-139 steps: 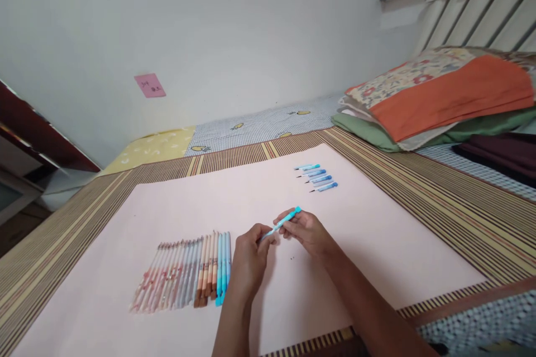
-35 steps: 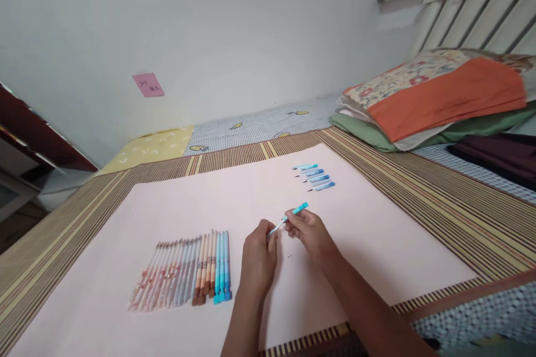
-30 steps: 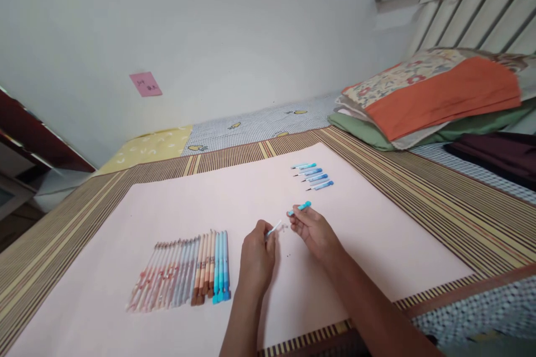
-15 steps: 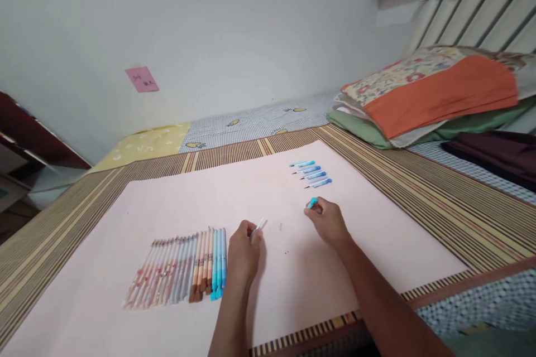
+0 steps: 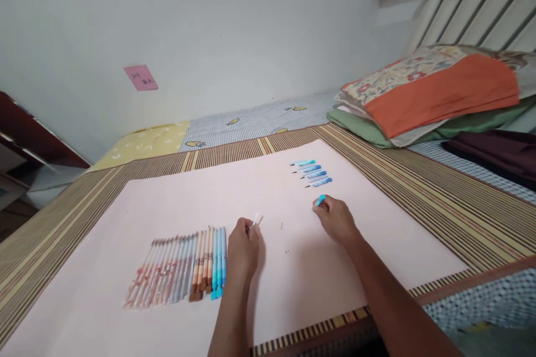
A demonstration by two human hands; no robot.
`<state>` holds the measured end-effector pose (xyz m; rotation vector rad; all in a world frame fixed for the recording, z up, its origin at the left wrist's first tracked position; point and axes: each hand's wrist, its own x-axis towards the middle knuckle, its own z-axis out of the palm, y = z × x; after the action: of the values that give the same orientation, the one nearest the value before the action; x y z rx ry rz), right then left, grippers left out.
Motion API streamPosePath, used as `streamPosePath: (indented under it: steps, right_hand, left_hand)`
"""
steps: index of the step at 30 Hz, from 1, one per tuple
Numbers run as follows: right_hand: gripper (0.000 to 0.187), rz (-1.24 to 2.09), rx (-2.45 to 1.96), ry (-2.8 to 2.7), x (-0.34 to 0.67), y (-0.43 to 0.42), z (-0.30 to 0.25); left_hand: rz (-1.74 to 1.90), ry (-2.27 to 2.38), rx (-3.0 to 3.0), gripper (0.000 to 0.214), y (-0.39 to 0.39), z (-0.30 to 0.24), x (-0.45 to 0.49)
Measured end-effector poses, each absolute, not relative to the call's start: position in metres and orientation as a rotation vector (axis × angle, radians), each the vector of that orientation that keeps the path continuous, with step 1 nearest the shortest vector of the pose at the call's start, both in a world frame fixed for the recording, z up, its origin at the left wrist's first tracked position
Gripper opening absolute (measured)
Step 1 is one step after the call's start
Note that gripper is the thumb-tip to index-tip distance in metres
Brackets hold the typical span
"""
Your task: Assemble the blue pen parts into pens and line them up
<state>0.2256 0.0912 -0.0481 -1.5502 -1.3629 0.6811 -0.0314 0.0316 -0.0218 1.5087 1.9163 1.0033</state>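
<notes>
My left hand is closed on a thin white tube, like part of a pen, whose end sticks up past the fingertips. My right hand pinches a small bright-blue pen part between thumb and fingers, above the pale pink sheet. Beyond that hand lie several blue pen pieces in a stack of rows, their dark pointed tips facing left. Beside my left wrist runs a row of pens: light blue pens, brown-and-peach pens, and clear-and-pink pens.
A tiny clear piece and some dark specks lie between my hands. The sheet rests on a striped mat. Folded bedding is piled at the back right, below a radiator. A pale wall closes off the far side.
My right hand has moved slightly right with the blue pen part, away from the left hand. My left hand has shifted slightly, and the white tube now stands a little more upright.
</notes>
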Motion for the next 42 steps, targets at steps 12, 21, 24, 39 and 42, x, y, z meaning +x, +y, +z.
streamPosePath:
  steps: [12, 21, 24, 39, 42]
  right_hand:
    - [0.064, 0.891, -1.241, -1.162, 0.196, 0.082, -0.032]
    - [0.059, 1.090, -1.054, -1.163, 0.172, 0.072, -0.023]
    - [0.053, 1.037, -1.062, -1.164, 0.165, 0.071, -0.026]
    - [0.031, 1.827, -0.563, -0.335, 0.140, 0.055, -0.014]
    - [0.023, 1.824, -0.562, -0.288, 0.139, 0.056, -0.013]
  left_hand:
    - [0.854, 2.003, 1.589, 0.013, 0.041, -0.022, -0.032]
    - [1.182, 1.467, 1.268, 0.027, 0.036, -0.010, -0.012]
    - [1.170, 1.429, 1.254, 0.026, 0.035, -0.008, -0.007]
    - [1.365, 1.199, 1.202, 0.021, 0.023, 0.005, 0.006]
    - [1.373, 1.200, 1.199, 0.022, 0.023, 0.004, 0.004]
